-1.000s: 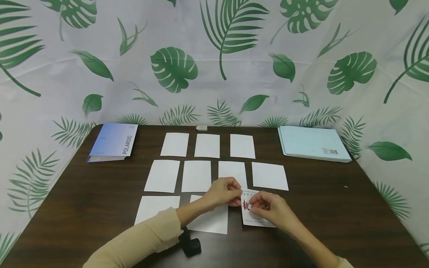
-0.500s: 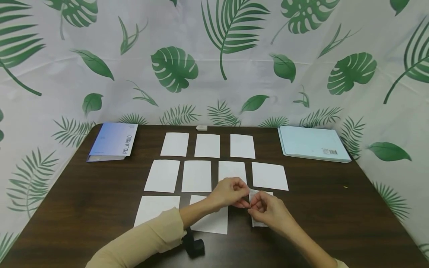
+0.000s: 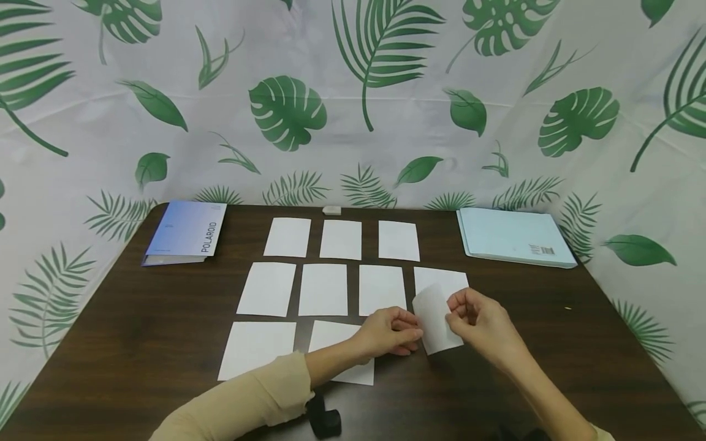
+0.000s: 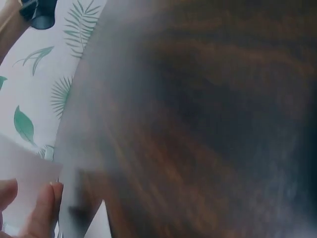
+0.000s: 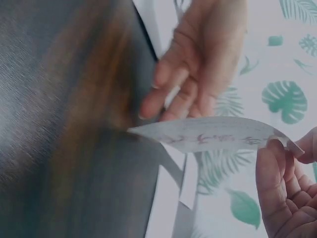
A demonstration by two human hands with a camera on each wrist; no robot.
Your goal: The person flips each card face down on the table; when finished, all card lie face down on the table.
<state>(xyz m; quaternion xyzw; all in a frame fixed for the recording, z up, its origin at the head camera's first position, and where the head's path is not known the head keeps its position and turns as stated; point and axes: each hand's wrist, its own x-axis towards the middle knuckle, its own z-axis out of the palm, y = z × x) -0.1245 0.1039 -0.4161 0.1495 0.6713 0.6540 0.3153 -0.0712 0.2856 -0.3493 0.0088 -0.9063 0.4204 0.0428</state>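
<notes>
A curved paper card (image 3: 438, 324) is up off the table, its blank white side toward the head camera. In the right wrist view the other side of the card (image 5: 213, 134) carries faint red lettering. My right hand (image 3: 488, 324) pinches its edge between thumb and fingers. Along the opposite edge is my left hand (image 3: 388, 334), its fingers loosely bent and near the card; whether they touch it I cannot tell. Blank white cards lie close by, one (image 3: 455, 278) partly behind the held card and another (image 3: 342, 337) partly under the left forearm.
More white cards (image 3: 322, 288) lie in rows on the dark wood table (image 3: 551, 343). A blue album (image 3: 187, 229) marked POLAROID stands at the back left, and a pale blue folder (image 3: 513, 236) at the back right. A small white block (image 3: 332, 211) sits at the back edge.
The card, first showing red lettering upward, has been turned over so its blank side shows. My right hand has moved right and up with its edge; the left has loosened its pinch.
</notes>
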